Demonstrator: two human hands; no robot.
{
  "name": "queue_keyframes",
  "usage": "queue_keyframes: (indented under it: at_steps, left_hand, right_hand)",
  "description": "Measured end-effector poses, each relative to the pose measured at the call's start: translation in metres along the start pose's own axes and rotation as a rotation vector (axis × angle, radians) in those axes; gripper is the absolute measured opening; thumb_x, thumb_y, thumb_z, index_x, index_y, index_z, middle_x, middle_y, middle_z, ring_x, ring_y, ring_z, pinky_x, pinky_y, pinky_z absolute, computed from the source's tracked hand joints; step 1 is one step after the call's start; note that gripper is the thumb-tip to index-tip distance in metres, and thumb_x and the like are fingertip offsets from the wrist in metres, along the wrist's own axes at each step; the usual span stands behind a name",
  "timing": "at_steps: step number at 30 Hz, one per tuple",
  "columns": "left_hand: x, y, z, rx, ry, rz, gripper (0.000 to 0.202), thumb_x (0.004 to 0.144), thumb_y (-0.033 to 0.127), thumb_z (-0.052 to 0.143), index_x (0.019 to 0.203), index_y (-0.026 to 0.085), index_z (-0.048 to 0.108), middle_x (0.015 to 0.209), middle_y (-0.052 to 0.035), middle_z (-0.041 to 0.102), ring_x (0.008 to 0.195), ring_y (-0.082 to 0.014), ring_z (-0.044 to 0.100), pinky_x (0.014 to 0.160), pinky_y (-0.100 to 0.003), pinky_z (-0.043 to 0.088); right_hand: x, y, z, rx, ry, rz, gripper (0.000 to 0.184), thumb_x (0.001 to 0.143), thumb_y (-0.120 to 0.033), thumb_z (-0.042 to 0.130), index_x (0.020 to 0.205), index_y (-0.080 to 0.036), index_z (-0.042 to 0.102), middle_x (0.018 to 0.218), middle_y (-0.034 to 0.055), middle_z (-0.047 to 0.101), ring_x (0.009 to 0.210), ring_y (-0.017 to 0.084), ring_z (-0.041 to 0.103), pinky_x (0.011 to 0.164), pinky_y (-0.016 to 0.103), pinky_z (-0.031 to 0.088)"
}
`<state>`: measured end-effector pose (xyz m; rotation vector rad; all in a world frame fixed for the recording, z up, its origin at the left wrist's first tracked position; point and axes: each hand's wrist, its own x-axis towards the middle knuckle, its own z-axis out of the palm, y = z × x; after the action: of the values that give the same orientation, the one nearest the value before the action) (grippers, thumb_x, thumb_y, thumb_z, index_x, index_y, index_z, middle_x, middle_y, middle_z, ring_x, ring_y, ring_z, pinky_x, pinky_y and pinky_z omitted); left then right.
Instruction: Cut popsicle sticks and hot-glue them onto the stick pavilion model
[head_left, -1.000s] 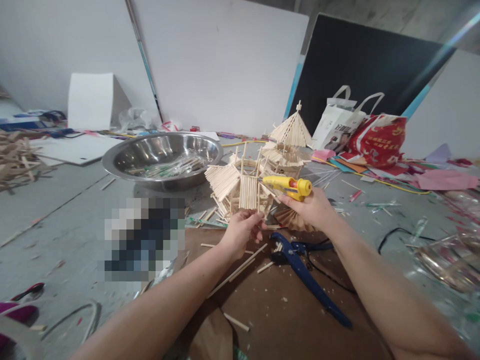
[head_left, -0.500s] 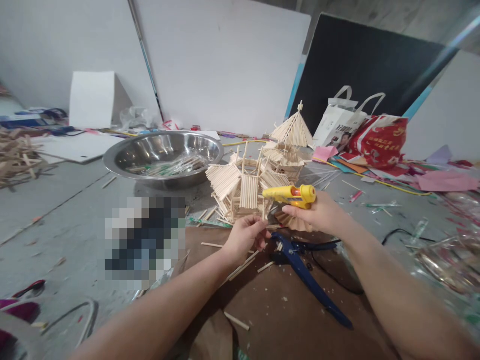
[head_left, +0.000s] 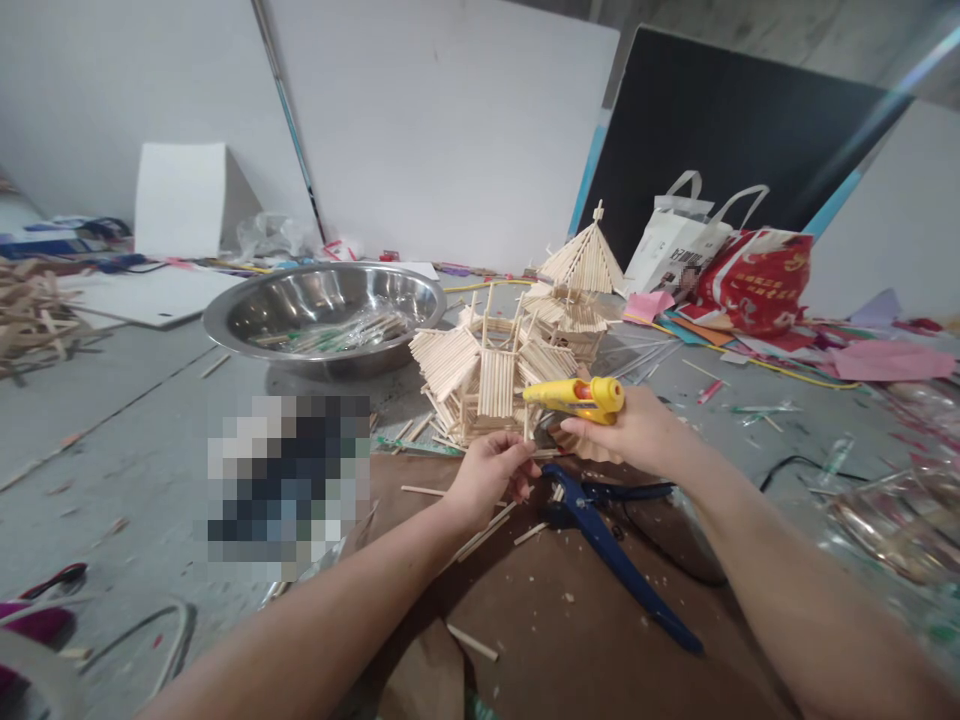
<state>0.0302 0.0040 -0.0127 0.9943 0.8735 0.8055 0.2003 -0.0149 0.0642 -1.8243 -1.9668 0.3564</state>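
Note:
My right hand (head_left: 634, 430) is wrapped round a yellow glue gun (head_left: 574, 397), its nozzle pointing left. Just below the nozzle, my left hand (head_left: 495, 472) pinches a short wooden stick (head_left: 527, 424) that rises from the fingertips; its lower end is hidden. Directly behind is a model building (head_left: 498, 380) of pale round sticks, with slanted roof panels and upright posts. A second, taller stick tower (head_left: 582, 262) with a pointed roof stands beyond it. Blue-handled cutters (head_left: 626, 560) lie on the brown sheet (head_left: 585, 650) below my hands.
A steel basin (head_left: 247, 345) holding sticks in plastic wrap sits back left. Loose sticks (head_left: 472, 642) are scattered on the sheet. A black cord (head_left: 675, 562) runs at right. Bags (head_left: 761, 280) and coloured paper (head_left: 892, 358) lie back right, and a stick pile (head_left: 34, 315) far left.
The glue gun and my right hand have shifted slightly left and down, bringing the nozzle closer to the stick. My left hand stays nearly in place.

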Motion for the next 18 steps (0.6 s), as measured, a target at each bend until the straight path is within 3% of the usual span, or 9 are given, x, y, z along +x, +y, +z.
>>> queue_keyframes:
  at_steps: [7,18]
  left_hand:
    - [0.0,-0.001,-0.001,-0.004,0.002,0.003,0.021,0.065,0.032,0.059,0.065,0.015,0.048,0.051,0.002,0.057,0.031,-0.0059,0.044,0.032,-0.018,0.034]
    - [0.005,0.007,-0.001,-0.016,0.036,0.052,0.023,0.064,0.034,0.06,0.063,0.013,0.05,0.051,0.0007,0.057,0.031,-0.0045,0.043,0.031,-0.017,0.033]
  right_hand:
    - [-0.002,-0.004,-0.001,-0.035,0.018,0.004,0.032,0.064,-0.05,0.055,0.076,-0.022,0.063,0.061,0.0042,0.063,0.056,0.021,0.058,0.048,0.03,0.042]
    - [-0.004,0.007,-0.006,0.107,0.121,-0.069,0.031,0.066,-0.045,0.057,0.085,-0.022,0.066,0.077,0.0021,0.068,0.073,0.022,0.061,0.06,0.031,0.048]
